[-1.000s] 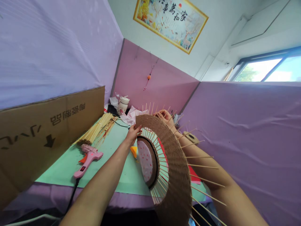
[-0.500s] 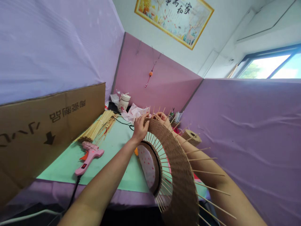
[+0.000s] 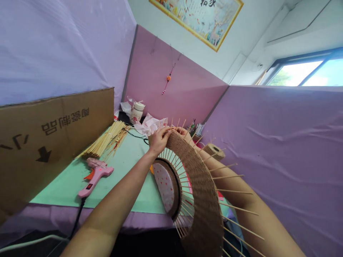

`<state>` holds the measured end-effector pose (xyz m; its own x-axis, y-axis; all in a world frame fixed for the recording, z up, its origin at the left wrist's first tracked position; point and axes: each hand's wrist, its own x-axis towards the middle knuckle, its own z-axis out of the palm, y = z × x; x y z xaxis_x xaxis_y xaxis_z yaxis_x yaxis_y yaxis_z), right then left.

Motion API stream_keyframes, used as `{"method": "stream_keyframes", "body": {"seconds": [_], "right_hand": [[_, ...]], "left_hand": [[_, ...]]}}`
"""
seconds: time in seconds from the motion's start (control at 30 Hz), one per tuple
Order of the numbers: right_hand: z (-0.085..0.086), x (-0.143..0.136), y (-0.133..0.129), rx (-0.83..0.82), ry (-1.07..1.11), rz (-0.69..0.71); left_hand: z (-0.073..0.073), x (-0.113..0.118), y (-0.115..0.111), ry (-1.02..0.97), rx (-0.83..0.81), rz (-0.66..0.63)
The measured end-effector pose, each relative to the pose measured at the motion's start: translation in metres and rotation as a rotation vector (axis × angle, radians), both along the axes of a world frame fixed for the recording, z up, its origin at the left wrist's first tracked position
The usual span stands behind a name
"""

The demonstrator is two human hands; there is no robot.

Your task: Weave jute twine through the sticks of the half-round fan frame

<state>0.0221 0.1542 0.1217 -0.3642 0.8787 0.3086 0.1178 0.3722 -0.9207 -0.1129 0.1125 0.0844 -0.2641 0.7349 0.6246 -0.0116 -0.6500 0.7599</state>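
A half-woven basket (image 3: 205, 185) stands tilted on its edge, with a broad brown woven band and thin pale sticks jutting outward all round. Its round base (image 3: 164, 185) carries white cloth with pinkish dots, joined to the band by bare sticks. My left hand (image 3: 160, 140) is closed over the band's upper edge, thumb on the near side. Just right of it, my right hand (image 3: 184, 134) reaches round from behind, fingers bent together at the top edge among the sticks. Whatever lies between those fingers is hidden.
A pink glue gun (image 3: 95, 175) with a lit red light lies on the green tabletop (image 3: 128, 178). Behind it are a bundle of pale sticks (image 3: 105, 141) and a cardboard panel (image 3: 66, 121). A white jar (image 3: 137, 111) and a brown roll (image 3: 214, 151) stand further back.
The whole view has shifted slightly, so most things sit a little further left and higher. Both hands have stayed at the basket's upper edge, now closer together.
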Motion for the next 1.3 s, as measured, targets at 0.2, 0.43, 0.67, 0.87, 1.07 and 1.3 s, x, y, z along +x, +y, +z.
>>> {"method": "stream_keyframes", "body": {"seconds": [0.2,0.43,0.67,0.87,1.07,1.3], "right_hand": [[0.000,0.000,0.005,0.015,-0.025,0.003],[0.010,-0.002,0.010,0.093,-0.110,-0.008],[0.017,-0.007,0.014,0.214,-0.199,-0.084],[0.022,-0.007,0.011,0.288,-0.255,-0.131],[0.023,-0.008,0.018,0.335,-0.335,-0.093],[0.022,-0.016,0.028,0.342,-0.377,0.009]], "left_hand": [[-0.003,-0.002,0.001,-0.025,-0.002,-0.029],[-0.005,-0.002,-0.001,-0.082,-0.075,-0.051],[-0.007,-0.004,0.000,-0.105,-0.081,-0.085],[-0.002,-0.006,-0.006,-0.126,-0.066,-0.107],[-0.001,-0.010,-0.006,0.023,-0.032,-0.048],[-0.002,-0.012,-0.005,0.062,-0.002,-0.023]]}}
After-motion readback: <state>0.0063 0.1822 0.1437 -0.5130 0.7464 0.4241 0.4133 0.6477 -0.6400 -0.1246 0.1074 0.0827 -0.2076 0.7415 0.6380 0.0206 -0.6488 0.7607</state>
